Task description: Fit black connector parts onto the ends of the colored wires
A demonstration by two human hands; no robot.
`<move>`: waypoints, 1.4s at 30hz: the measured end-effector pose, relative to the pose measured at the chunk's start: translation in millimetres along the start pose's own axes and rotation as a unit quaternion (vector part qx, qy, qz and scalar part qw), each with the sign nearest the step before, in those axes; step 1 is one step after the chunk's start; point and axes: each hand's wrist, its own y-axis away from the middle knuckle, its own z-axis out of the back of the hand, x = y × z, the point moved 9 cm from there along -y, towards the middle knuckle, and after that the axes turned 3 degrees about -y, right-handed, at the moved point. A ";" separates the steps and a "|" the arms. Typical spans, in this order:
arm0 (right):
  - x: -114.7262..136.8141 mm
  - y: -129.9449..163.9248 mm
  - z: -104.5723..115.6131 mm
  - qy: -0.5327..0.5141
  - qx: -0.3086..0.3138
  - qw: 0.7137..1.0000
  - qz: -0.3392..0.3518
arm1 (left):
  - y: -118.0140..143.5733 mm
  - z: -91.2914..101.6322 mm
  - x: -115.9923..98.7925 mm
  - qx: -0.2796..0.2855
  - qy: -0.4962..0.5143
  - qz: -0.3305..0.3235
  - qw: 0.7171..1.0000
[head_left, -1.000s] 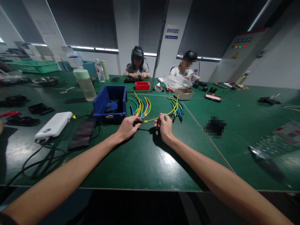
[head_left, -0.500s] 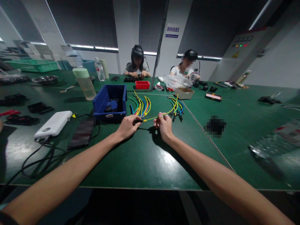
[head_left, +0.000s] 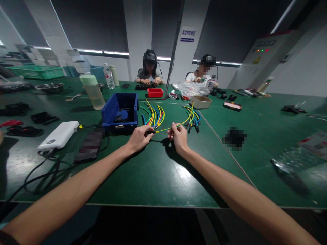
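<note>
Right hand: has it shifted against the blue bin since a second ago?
No. The right hand stays right of the blue bin, still pinching the yellow wire.

Yellow wire [head_left: 176,124] — thin, stretched above table, curving away.

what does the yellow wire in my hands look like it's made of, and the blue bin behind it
The yellow wire, pinched between left hand and right hand, looks like a flexible lead in smooth plastic insulation: it bends and sags. The blue bin looks like rigid moulded plastic, with even colour and a slight sheen.
</note>
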 end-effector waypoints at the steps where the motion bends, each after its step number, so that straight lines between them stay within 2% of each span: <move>1: -0.1 0.1 -0.2 0.001 0.001 1.000 0.000 | -0.1 0.1 -0.1 0.000 -0.001 0.000 1.000; 42: 8.2 5.3 -13.6 0.060 0.056 0.996 0.023 | 0.0 -1.5 -1.5 0.006 0.000 -0.009 1.000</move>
